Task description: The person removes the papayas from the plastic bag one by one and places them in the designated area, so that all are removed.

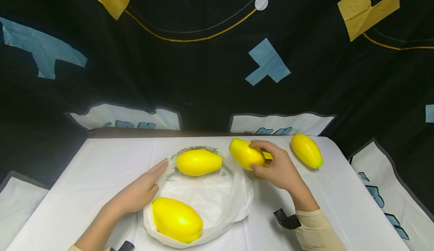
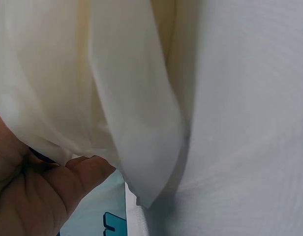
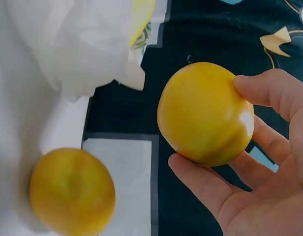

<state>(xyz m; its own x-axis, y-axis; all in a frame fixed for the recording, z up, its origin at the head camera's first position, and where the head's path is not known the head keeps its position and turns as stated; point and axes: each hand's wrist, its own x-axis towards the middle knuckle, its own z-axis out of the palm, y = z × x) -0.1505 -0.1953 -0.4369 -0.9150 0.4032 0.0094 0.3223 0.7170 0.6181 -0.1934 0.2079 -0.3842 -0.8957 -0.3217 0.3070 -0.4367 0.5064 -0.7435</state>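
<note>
A glossy yellow oval fruit (image 1: 178,221) lies in the white plastic bag (image 1: 217,196) our straight-fingered left hand (image 1: 140,187) touches; our right hand (image 1: 279,168) grips a second fruit (image 1: 245,153) alongside, apparently mid-bagging, with lowering inside likely next.

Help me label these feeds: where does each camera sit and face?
Head: worn there, facing forward and down at the plastic bag; left hand and right hand show.
Left wrist: worn there, facing the bag; that hand partly shows.
Right wrist: worn there, facing the held yellow fruit; that hand shows.
Head and right wrist share the bag and fruit.
</note>
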